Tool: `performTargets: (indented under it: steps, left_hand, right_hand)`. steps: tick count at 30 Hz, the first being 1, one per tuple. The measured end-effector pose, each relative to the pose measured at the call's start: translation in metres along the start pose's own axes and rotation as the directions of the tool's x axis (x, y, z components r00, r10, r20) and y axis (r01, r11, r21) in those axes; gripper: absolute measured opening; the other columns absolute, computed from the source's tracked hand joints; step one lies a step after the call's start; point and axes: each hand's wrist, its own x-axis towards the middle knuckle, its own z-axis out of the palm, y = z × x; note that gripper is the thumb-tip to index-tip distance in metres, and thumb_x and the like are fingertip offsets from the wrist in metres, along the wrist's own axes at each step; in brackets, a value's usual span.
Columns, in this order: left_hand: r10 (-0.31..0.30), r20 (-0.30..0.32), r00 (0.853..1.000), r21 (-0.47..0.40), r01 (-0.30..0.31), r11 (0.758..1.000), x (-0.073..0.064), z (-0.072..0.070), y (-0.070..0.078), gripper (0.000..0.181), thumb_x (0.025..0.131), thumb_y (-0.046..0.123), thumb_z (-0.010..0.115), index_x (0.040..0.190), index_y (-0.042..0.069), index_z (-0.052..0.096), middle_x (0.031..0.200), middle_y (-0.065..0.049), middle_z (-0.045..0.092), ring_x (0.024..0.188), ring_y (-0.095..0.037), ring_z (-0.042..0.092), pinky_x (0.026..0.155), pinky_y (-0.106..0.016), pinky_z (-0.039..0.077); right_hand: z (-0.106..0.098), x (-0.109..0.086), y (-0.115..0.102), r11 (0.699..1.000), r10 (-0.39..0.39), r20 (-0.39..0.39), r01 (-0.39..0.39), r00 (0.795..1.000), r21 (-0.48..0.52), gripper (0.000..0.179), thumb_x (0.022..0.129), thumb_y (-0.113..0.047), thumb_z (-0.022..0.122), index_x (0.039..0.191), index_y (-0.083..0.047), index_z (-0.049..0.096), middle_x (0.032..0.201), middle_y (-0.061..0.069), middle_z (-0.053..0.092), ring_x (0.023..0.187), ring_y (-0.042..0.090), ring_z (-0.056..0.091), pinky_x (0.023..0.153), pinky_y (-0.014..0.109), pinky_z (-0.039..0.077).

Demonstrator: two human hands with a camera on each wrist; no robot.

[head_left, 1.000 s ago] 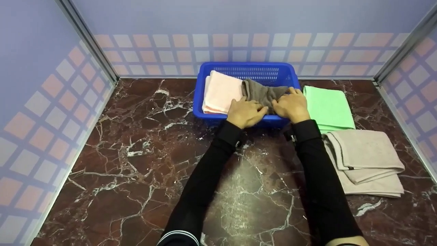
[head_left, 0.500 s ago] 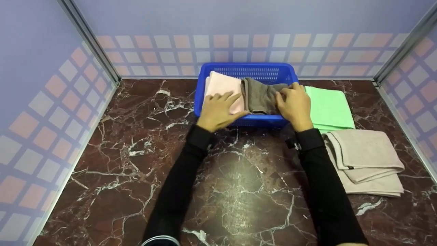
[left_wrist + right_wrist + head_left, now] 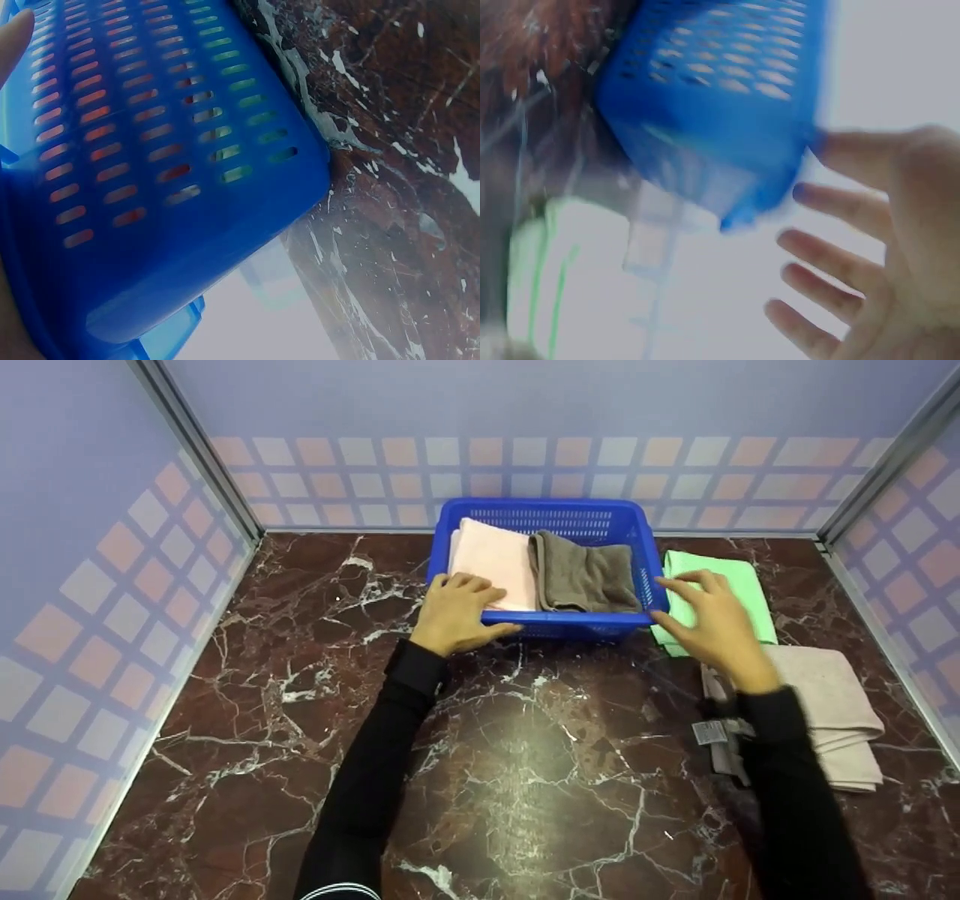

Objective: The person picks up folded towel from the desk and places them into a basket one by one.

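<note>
A blue plastic basket (image 3: 570, 619) with slotted walls stands near the back wall. Inside it, folded pale pink towels (image 3: 491, 555) lie on the left and a folded grey-brown towel (image 3: 585, 574) on the right. My left hand (image 3: 454, 615) rests over the basket's front-left corner, fingers loosely extended over the rim and thumb in front of it. The left wrist view shows the slotted basket wall (image 3: 187, 225) close up. By the front-right corner, my right hand (image 3: 712, 622) has its fingers spread and holds nothing; its fingertips are beside the rim, contact unclear.
Right of the basket lies a folded light green towel (image 3: 754, 607), partly behind my right hand. Nearer to me is a folded beige towel (image 3: 825, 682), partly covered by my right forearm. Panels with a tile pattern (image 3: 525, 450) enclose the marbled brown tabletop (image 3: 300, 780).
Both hands have left the grey-brown towel. My left hand moved left over the pink towels to the basket's front-left corner; my right hand moved out right, past the rim.
</note>
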Motion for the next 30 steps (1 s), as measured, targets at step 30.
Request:
performTargets:
  steps: [30]
  left_hand:
    - [0.327, -0.212, 0.921, 0.074, -0.318, 0.945, -0.003, 0.010, -0.008, 0.024, 0.099, 0.029, 0.064, 0.118, 0.013, 0.065, 0.108, -0.008, 0.064, 0.102, -0.029, 0.059, 0.093, -0.041, 0.051]
  right_hand:
    - [-0.049, -0.096, 0.143, 0.949, 0.277, 0.508, -0.314, 0.816, -0.013, 0.112, 0.077, -0.048, 0.088, 0.158, 0.001, 0.029, 0.147, 0.046, 0.019, 0.122, 0.067, 0.037, 0.095, 0.085, 0.034]
